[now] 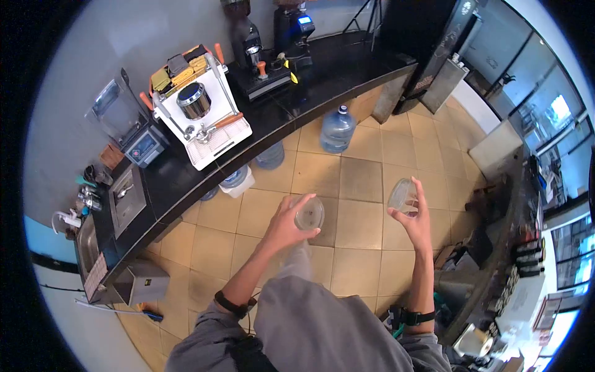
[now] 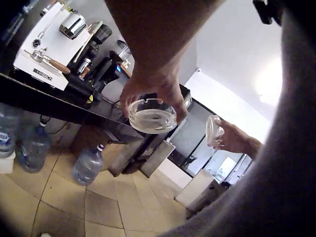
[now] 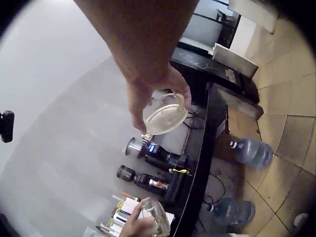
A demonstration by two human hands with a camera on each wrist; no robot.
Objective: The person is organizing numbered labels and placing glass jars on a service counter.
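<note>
My left hand (image 1: 285, 222) grips a round, clear glass ashtray (image 1: 310, 214) by its sides, thumb and fingers spread around the rim. In the left wrist view this ashtray (image 2: 153, 121) shows a thick base and a notch in its rim. A second clear glass ashtray (image 1: 401, 194) is held by my right hand (image 1: 420, 222), tilted on edge, between thumb and fingers. The right wrist view shows that ashtray (image 3: 166, 117) beneath the fingertips. Both hands are raised in front of the body, apart from each other, over the tiled floor.
A black counter (image 1: 273, 127) curves along the left, bearing a white espresso machine (image 1: 214, 146), coffee grinders (image 1: 295, 37), a blender (image 1: 144, 144) and a sink (image 1: 87, 242). Large water bottles (image 1: 338, 130) stand on the tiles (image 1: 359, 223). Another cluttered counter (image 1: 496, 273) runs along the right.
</note>
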